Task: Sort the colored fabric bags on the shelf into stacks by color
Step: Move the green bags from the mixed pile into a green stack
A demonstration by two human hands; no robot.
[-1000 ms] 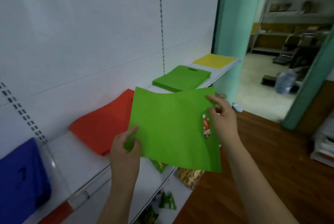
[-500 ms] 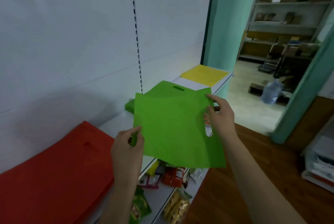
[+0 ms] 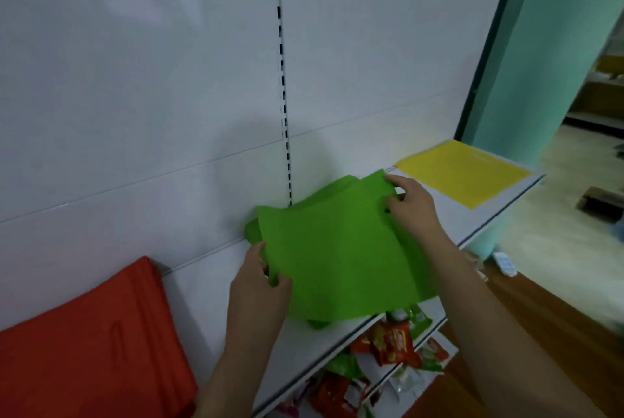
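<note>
Green bag (image 3: 337, 262) looks light, thin and floppy, sagging between the left hand (image 3: 258, 286) and right hand (image 3: 410, 203). Each hand pinches an opposite edge, fingers curled on the cloth. Holding both edges should keep it flat over the green stack (image 3: 251, 232) beneath the fingers.

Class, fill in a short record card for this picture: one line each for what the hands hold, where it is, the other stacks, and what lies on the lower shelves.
held item: green bag
left hand: pinches the bag's near left corner
right hand: grips the bag's far right edge
position: over the green stack on the shelf
other stacks: red stack to the left, yellow stack to the right
lower shelves: snack packets
</note>
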